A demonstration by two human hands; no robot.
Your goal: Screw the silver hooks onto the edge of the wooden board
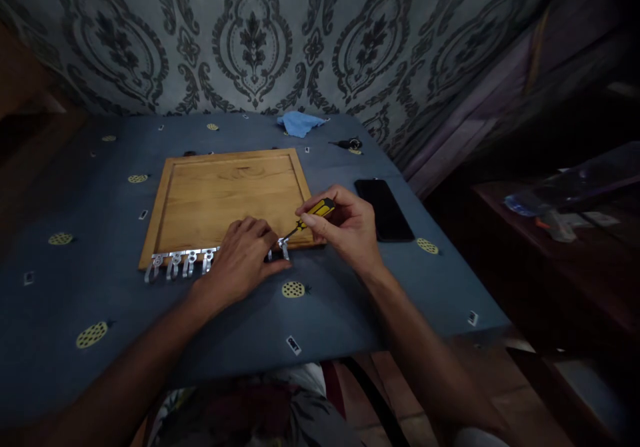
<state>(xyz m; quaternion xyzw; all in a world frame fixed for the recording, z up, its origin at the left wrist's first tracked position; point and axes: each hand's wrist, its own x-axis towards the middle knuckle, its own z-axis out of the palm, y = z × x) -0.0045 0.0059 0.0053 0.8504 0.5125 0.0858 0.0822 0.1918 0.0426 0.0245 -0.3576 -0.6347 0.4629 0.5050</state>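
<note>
A wooden panel [225,194] with a raised frame lies on the table. Along its near edge runs a metal hook rail [190,259] with several hooks hanging toward me. My left hand [240,257] rests across the middle of the rail and the panel edge, fingers over the wood and thumb held apart; it covers part of the rail. In my right hand [347,227] a yellow and black screwdriver [317,214] is pinched by the handle. Its shaft slants down to the left, with the tip at the rail's right end. Whether a screw sits there is too small to tell.
A black phone [384,210] lies right of the panel. Behind it are a small black object [349,143] and a blue cloth [300,124]. Blue patterned cloth [240,340] covers the table. A patterned curtain [320,40] hangs at the back; a clear bottle [575,180] lies far right.
</note>
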